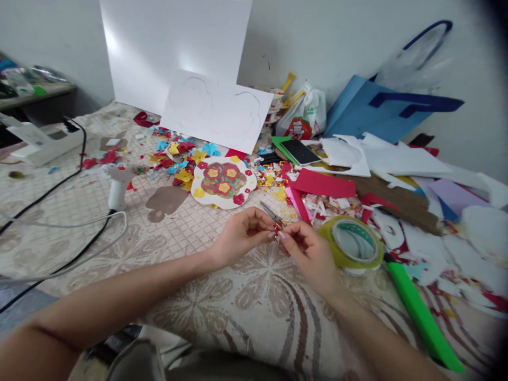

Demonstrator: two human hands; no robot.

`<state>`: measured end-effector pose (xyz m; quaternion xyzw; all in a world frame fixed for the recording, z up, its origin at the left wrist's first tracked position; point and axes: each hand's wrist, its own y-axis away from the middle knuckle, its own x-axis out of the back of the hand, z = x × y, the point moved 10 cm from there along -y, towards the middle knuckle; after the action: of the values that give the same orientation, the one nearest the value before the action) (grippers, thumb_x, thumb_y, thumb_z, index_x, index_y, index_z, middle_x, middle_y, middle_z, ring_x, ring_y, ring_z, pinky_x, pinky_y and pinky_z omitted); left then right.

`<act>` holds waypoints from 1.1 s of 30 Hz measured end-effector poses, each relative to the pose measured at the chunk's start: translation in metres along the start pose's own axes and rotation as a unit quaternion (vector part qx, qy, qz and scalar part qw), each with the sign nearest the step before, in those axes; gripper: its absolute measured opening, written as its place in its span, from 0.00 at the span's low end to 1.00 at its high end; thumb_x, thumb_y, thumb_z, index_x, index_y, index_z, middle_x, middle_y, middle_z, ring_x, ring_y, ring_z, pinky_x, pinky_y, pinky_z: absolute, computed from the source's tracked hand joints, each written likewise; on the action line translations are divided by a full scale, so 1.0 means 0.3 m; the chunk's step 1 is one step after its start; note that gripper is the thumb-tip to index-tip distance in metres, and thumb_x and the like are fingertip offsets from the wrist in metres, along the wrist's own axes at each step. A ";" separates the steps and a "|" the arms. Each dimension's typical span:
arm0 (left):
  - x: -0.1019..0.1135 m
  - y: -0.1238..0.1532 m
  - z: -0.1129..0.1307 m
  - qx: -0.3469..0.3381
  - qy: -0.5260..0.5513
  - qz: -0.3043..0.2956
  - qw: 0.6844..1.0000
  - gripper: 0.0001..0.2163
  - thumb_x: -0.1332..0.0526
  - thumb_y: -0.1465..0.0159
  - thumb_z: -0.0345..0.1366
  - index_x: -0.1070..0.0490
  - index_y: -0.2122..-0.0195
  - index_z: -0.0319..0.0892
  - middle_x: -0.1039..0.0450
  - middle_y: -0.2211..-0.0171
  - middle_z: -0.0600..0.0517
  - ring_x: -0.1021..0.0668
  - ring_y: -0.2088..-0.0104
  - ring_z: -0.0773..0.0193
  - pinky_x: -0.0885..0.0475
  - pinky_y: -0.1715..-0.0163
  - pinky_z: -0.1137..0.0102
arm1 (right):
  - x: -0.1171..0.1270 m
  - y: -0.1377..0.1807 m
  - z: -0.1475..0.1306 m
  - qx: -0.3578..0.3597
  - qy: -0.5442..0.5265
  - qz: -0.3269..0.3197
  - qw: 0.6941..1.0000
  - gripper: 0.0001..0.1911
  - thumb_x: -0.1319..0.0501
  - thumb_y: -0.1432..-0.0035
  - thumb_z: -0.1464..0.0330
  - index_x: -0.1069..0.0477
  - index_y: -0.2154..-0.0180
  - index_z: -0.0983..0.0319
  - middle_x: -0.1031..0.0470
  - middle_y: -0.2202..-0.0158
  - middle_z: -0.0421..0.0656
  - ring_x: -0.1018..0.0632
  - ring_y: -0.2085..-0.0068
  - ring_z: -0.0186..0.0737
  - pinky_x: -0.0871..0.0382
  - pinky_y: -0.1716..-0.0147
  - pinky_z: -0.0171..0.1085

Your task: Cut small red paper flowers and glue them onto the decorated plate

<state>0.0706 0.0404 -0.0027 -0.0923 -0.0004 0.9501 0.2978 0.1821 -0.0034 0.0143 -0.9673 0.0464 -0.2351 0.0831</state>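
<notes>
Both hands meet over the patterned tablecloth, fingertips pinched together. My left hand and my right hand grip a small red paper piece between them; its exact shape is mostly covered by the fingers. Just beyond the fingertips, a pair of scissors lies on the cloth, its handles partly hidden. Farther back rests a white scalloped card decorated with red and yellow paper flowers. Close by my right hand is a roll of clear yellowish tape.
A white glue gun with cables stands at left. Coloured paper flowers and scraps pile up behind the card. At right lie a phone, red paper strips, white offcuts and a green cutter. White boards lean at the back.
</notes>
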 end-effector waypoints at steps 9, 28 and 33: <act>0.001 -0.008 -0.021 0.018 0.043 -0.008 0.999 0.12 0.33 0.48 0.30 0.34 0.66 0.36 0.26 0.70 0.51 0.23 0.68 0.68 0.29 0.64 0.71 | -0.011 -0.001 0.008 -0.014 -0.013 -0.015 1.000 0.08 0.44 0.40 0.65 0.35 0.70 0.61 0.33 0.75 0.38 0.31 0.75 0.33 0.37 0.76 0.31; -0.011 -0.006 -0.040 0.052 -0.039 -0.041 0.997 0.08 0.37 0.42 0.35 0.29 0.65 0.35 0.26 0.68 0.49 0.25 0.68 0.69 0.30 0.66 0.72 | -0.015 -0.002 0.005 -0.015 -0.021 -0.021 0.999 0.08 0.45 0.39 0.65 0.36 0.70 0.61 0.34 0.77 0.37 0.32 0.76 0.32 0.36 0.75 0.31; -0.019 -0.001 -0.057 0.080 -0.051 -0.052 0.994 0.09 0.39 0.42 0.37 0.27 0.69 0.34 0.26 0.73 0.50 0.26 0.73 0.70 0.30 0.69 0.73 | -0.009 -0.003 0.002 -0.015 -0.028 -0.015 0.999 0.07 0.45 0.39 0.65 0.35 0.69 0.61 0.33 0.76 0.37 0.31 0.75 0.33 0.36 0.76 0.31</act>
<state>0.0784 0.0365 -0.0185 -0.0190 0.0555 0.9339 0.3527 0.1799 -0.0021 0.0127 -0.9751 0.0331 -0.2089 0.0665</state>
